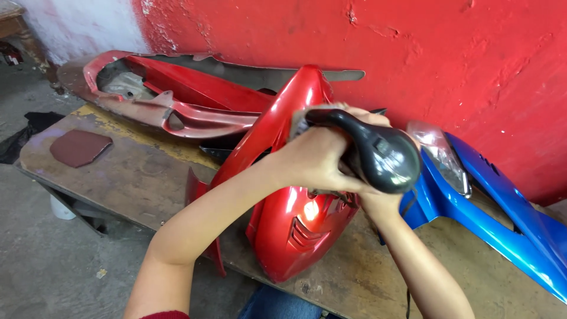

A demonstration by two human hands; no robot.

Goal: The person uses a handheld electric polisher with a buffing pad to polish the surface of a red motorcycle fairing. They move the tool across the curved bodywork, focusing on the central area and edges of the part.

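Red-painted, chipped wall [449, 53] closes the far side of the scene; a patch of white wall [77, 26] shows at far left. Below it runs a worn wooden desk [130, 171], standing on a grey concrete floor [41, 260].

Your left hand [316, 159] is closed around the neck of a black handheld power tool [369, 150], fingers wrapped fully over it. Your right hand [378, 195] sits beneath the tool's rounded dark body and is mostly hidden by it; it appears to grip from below, though you cannot tell how far its fingers are curled. A thin black cord [407, 301] hangs down beside your right forearm.

The tool is held above the middle of the desk, directly over a glossy red scooter body panel [289, 230], which lies lengthwise from the wall toward the near edge and overhangs that edge slightly. Whether the tool touches the panel cannot be told.

To the far left, a second, duller red panel [177, 100] rests against the wall. To the right, a blue panel [502, 207] with a clear headlamp lens [437, 147] lies just beside the red one. A dark red piece of abrasive sheet [80, 147] lies flat near the desk's left end, well apart from your hands.
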